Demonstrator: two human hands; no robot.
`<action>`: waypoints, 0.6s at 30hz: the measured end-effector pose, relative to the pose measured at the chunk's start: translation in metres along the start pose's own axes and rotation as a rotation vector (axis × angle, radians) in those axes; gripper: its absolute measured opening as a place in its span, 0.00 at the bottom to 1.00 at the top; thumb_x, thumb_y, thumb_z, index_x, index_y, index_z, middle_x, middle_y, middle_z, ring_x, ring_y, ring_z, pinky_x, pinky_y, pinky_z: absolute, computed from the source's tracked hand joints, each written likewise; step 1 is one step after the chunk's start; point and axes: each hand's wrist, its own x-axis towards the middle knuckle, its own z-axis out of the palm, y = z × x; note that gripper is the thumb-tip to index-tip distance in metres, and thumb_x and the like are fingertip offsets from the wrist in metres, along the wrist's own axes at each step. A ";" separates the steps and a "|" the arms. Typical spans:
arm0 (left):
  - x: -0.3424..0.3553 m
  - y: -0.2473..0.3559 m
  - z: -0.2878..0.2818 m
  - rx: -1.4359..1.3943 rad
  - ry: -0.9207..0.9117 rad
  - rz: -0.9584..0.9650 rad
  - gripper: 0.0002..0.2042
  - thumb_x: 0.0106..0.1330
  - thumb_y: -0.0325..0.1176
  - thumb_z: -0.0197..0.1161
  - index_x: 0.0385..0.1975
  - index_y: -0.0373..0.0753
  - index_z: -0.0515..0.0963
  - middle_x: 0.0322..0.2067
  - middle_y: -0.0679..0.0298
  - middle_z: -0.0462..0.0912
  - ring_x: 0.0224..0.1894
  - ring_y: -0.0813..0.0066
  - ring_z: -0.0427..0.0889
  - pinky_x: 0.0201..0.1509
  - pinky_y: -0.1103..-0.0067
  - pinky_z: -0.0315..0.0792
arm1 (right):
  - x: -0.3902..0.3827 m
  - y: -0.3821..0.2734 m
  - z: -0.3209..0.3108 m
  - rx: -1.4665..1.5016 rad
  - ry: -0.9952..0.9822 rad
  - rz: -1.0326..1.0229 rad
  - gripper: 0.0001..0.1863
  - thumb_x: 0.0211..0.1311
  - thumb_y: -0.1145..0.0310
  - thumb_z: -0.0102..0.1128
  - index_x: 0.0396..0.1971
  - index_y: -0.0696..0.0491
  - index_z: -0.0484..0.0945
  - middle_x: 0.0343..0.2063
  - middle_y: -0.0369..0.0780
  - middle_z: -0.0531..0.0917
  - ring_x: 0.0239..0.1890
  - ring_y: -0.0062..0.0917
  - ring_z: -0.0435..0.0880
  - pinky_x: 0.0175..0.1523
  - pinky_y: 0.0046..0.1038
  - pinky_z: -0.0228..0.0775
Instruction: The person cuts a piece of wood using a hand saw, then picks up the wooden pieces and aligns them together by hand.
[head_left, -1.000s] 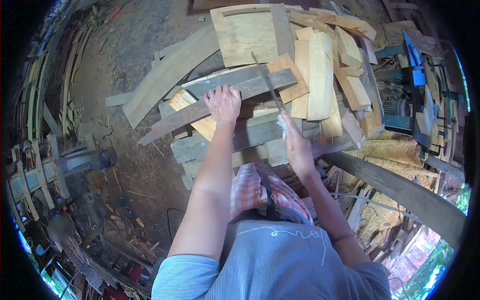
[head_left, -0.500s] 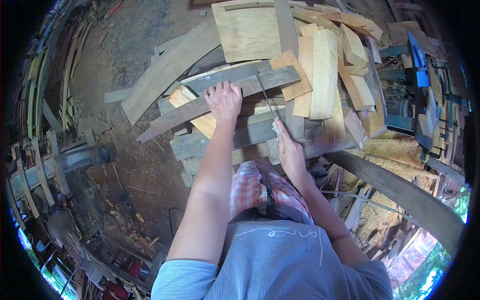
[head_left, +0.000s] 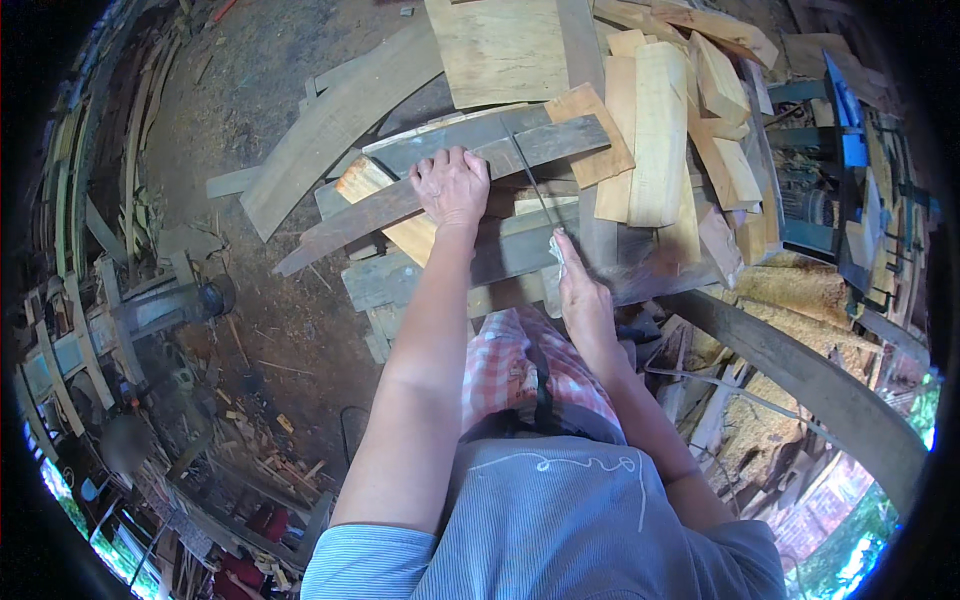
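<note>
Basically, left hand (head_left: 451, 187) is curled snugly over a long grey-brown wooden plank (head_left: 365, 218), upper centre | right hand (head_left: 586, 305), mid-frame, grips a pale-wrapped handle (head_left: 555, 250) | its thin dark metal blade (head_left: 529, 173) crosses the plank

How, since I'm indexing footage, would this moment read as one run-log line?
left hand: on dark board | right hand: gripping thin-bladed tool | tool: crossing board, right of left hand | pale plank: farther right

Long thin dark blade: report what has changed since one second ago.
The long thin dark blade, in the right hand, moved left along the grey-brown wooden plank, away from its right end. The left hand stayed on the plank.
</note>
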 end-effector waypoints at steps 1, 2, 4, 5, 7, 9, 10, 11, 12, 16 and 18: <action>0.001 0.000 0.000 -0.013 -0.016 -0.012 0.14 0.58 0.39 0.46 0.26 0.41 0.79 0.29 0.58 0.80 0.36 0.59 0.76 0.52 0.62 0.62 | 0.003 -0.002 0.000 -0.018 -0.016 0.020 0.28 0.61 0.75 0.46 0.61 0.40 0.59 0.34 0.56 0.76 0.35 0.52 0.76 0.36 0.45 0.67; 0.001 0.001 0.000 -0.027 -0.032 -0.024 0.14 0.58 0.40 0.47 0.27 0.41 0.79 0.30 0.58 0.80 0.37 0.58 0.76 0.54 0.61 0.61 | 0.008 -0.006 0.000 -0.036 -0.031 0.039 0.28 0.61 0.76 0.46 0.61 0.40 0.59 0.32 0.55 0.77 0.33 0.52 0.76 0.36 0.46 0.66; 0.001 0.004 0.002 -0.053 -0.033 -0.015 0.14 0.58 0.40 0.47 0.27 0.41 0.79 0.30 0.58 0.80 0.37 0.58 0.76 0.54 0.60 0.61 | 0.044 -0.020 0.003 -0.074 -0.023 0.038 0.28 0.60 0.76 0.46 0.61 0.40 0.59 0.32 0.55 0.77 0.32 0.51 0.77 0.35 0.46 0.66; 0.000 0.004 0.003 -0.067 -0.020 -0.019 0.14 0.58 0.40 0.47 0.27 0.41 0.80 0.30 0.58 0.80 0.37 0.58 0.76 0.55 0.60 0.61 | 0.056 -0.023 0.004 -0.107 -0.023 0.016 0.29 0.59 0.77 0.46 0.61 0.41 0.59 0.31 0.55 0.77 0.31 0.51 0.77 0.35 0.46 0.66; -0.003 -0.003 0.004 -0.039 -0.011 -0.022 0.14 0.58 0.40 0.47 0.27 0.41 0.80 0.30 0.58 0.80 0.37 0.58 0.76 0.55 0.60 0.61 | 0.052 -0.026 0.005 -0.140 -0.081 0.060 0.29 0.59 0.77 0.46 0.61 0.42 0.59 0.30 0.55 0.77 0.31 0.50 0.77 0.34 0.46 0.67; -0.002 -0.005 0.005 -0.008 -0.015 -0.025 0.14 0.57 0.40 0.47 0.27 0.41 0.80 0.30 0.59 0.80 0.38 0.58 0.76 0.55 0.60 0.61 | 0.022 0.002 0.015 -0.103 0.011 -0.045 0.28 0.60 0.77 0.44 0.61 0.43 0.59 0.27 0.56 0.76 0.29 0.50 0.77 0.33 0.44 0.67; -0.003 -0.004 0.001 -0.004 -0.017 -0.036 0.14 0.57 0.40 0.47 0.27 0.41 0.80 0.30 0.59 0.80 0.38 0.58 0.76 0.55 0.60 0.61 | 0.017 0.005 0.011 -0.105 0.000 -0.050 0.28 0.60 0.77 0.44 0.61 0.43 0.59 0.27 0.56 0.76 0.29 0.50 0.77 0.33 0.44 0.67; 0.000 -0.002 -0.001 0.004 -0.005 -0.023 0.14 0.58 0.40 0.47 0.27 0.42 0.79 0.29 0.59 0.80 0.36 0.59 0.77 0.53 0.62 0.62 | 0.013 0.006 0.008 -0.044 0.033 -0.085 0.28 0.60 0.76 0.44 0.61 0.43 0.59 0.26 0.56 0.76 0.29 0.50 0.77 0.32 0.44 0.67; 0.000 -0.001 -0.004 0.010 0.001 0.000 0.13 0.59 0.40 0.46 0.26 0.42 0.79 0.29 0.60 0.80 0.35 0.59 0.77 0.50 0.64 0.64 | 0.007 0.004 0.007 0.019 0.071 -0.110 0.27 0.61 0.75 0.44 0.61 0.42 0.59 0.26 0.56 0.76 0.28 0.50 0.76 0.31 0.44 0.67; -0.001 0.002 0.001 -0.027 -0.023 -0.005 0.14 0.59 0.40 0.46 0.27 0.42 0.80 0.29 0.59 0.80 0.36 0.58 0.77 0.51 0.63 0.63 | 0.076 -0.026 0.014 -0.237 -0.015 0.003 0.28 0.59 0.74 0.48 0.61 0.40 0.59 0.21 0.53 0.78 0.25 0.48 0.78 0.30 0.46 0.66; -0.002 -0.004 0.002 -0.037 -0.027 -0.018 0.13 0.58 0.39 0.47 0.26 0.41 0.79 0.29 0.58 0.80 0.37 0.58 0.76 0.53 0.62 0.62 | 0.046 -0.010 0.020 -0.265 -0.060 0.011 0.28 0.60 0.72 0.47 0.62 0.40 0.58 0.22 0.53 0.78 0.24 0.48 0.78 0.29 0.46 0.66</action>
